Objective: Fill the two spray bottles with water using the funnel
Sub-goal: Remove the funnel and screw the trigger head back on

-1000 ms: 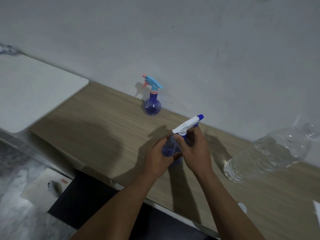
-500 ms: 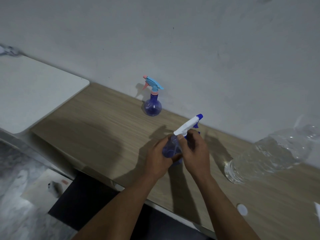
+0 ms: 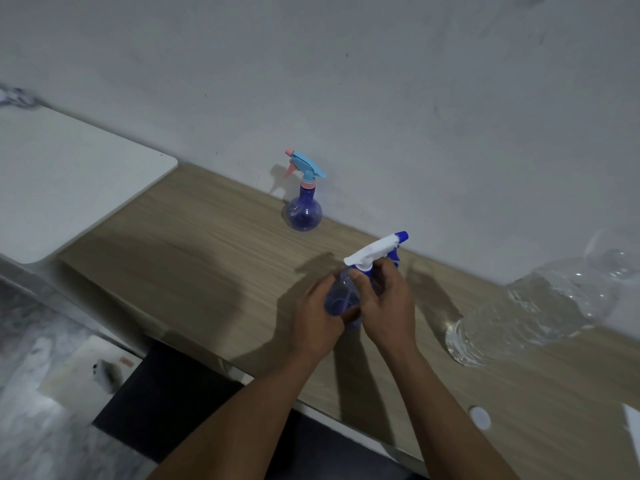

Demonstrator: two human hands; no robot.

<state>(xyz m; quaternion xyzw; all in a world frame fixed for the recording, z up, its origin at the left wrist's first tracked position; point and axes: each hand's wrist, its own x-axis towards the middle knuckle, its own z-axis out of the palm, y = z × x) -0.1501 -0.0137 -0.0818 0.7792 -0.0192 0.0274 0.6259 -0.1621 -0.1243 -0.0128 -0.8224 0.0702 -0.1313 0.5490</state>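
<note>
wooden counter (image 3: 207, 244), two sprayers: far spray bottle (image 3: 304, 213) free, near spray bottle (image 3: 341, 294) gripped by left hand (image 3: 317, 323), right hand (image 3: 388, 303).

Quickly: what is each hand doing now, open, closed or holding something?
Left hand: holds the body of the blue spray bottle.
Right hand: grips that bottle's neck, just under the white spray head.

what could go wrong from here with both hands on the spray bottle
1. The left hand grips the spray bottle and the right hand pinches its neck; a slip could drop it.
2. The large water bottle stands beside the right forearm; a swing might topple it.
</note>
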